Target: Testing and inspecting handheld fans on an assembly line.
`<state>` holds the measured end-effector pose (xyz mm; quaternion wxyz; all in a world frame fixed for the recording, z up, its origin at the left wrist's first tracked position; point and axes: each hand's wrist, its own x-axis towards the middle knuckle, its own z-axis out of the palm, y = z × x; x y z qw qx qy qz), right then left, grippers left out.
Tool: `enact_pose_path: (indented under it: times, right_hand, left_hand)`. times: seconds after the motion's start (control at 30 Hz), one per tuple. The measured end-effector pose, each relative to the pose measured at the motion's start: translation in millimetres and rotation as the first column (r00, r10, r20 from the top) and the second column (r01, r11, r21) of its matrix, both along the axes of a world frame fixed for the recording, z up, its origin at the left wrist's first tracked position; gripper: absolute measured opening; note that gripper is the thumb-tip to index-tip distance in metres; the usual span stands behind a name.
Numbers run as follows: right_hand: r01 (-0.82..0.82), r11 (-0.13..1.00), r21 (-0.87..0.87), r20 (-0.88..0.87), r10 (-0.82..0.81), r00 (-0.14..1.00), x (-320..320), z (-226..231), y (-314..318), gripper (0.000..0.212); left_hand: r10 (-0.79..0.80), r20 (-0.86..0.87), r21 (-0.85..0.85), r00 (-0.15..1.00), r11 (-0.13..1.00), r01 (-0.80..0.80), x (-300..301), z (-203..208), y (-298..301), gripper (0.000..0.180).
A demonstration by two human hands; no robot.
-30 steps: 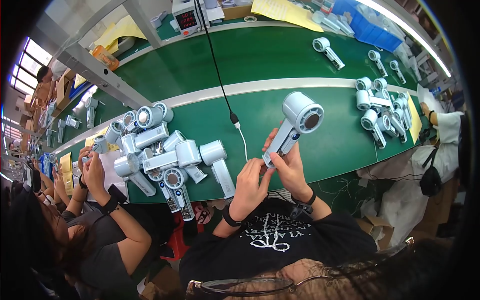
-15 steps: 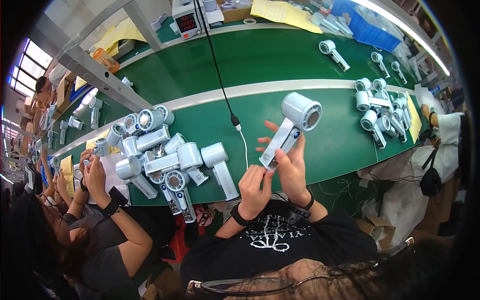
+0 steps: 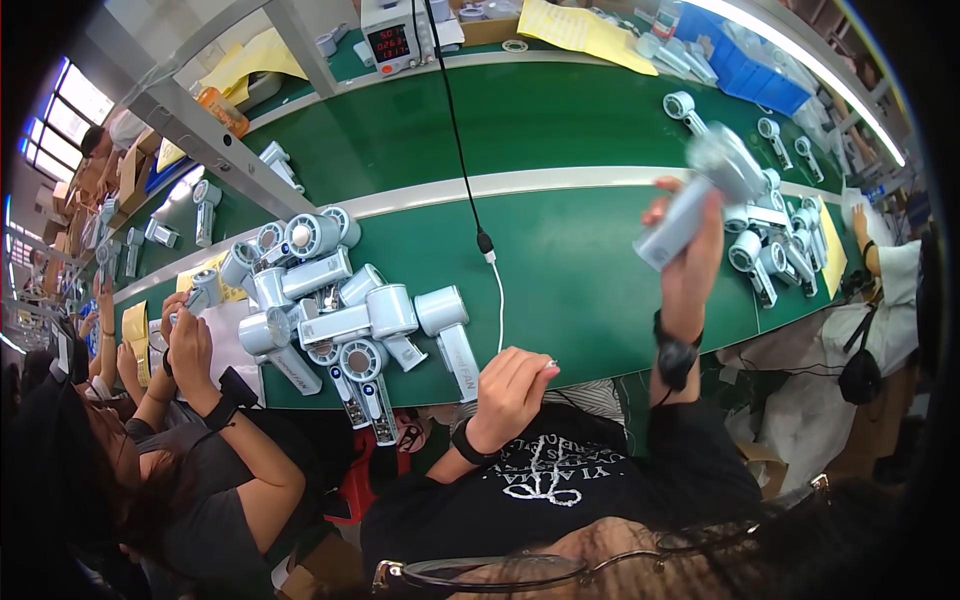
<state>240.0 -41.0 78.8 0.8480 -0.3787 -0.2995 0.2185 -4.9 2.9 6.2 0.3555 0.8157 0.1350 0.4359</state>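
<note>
My right hand (image 3: pixel 690 270) is wrapped round the handle of a pale blue handheld fan (image 3: pixel 672 222), lifted over the right part of the green bench. Motion blurs the fan's round head. Near the bench's front edge my left hand (image 3: pixel 510 398) pinches the lower end of a white charging cable (image 3: pixel 500 305); a small pale tip shows at its fingertips. That cable joins a black lead (image 3: pixel 455 130) coming down from above. Left of my left hand lies a heap of similar fans (image 3: pixel 335 315), some with open handles showing circuitry. Another pile of fans (image 3: pixel 775 235) lies beyond my right hand.
A power supply with a red display (image 3: pixel 392 42) stands at the back. A metal rail (image 3: pixel 560 180) crosses the green bench (image 3: pixel 590 300). At the back right is a blue bin (image 3: pixel 750 65). Co-workers sit at left, one with raised hands (image 3: pixel 188 345); another person's arm (image 3: pixel 868 240) shows at right.
My right hand has carried the fan away from my left hand, up and to the right. My left hand stays near the front edge with the cable end, now apart from the fan.
</note>
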Motion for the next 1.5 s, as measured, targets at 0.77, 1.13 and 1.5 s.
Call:
enact_pose_path:
  times: [0.77,1.13,1.5]
  right_hand:
    - [-0.015,0.843,-0.537,0.832,0.533,0.155,-54,-32,120,0.042]
    - [-0.182,0.753,-0.632,0.538,0.596,0.597,-67,-51,68,0.064]
    - [-0.244,0.970,-0.003,-0.279,0.233,0.932,-52,-57,8,0.070]
  left_hand:
    - [-0.436,-0.097,-0.133,0.895,0.896,0.423,-11,6,1,0.008]
    - [-0.376,0.007,-0.224,0.927,0.903,0.368,-32,9,6,0.007]
    - [-0.221,0.119,-0.635,0.968,0.733,0.245,5,3,8,0.016]
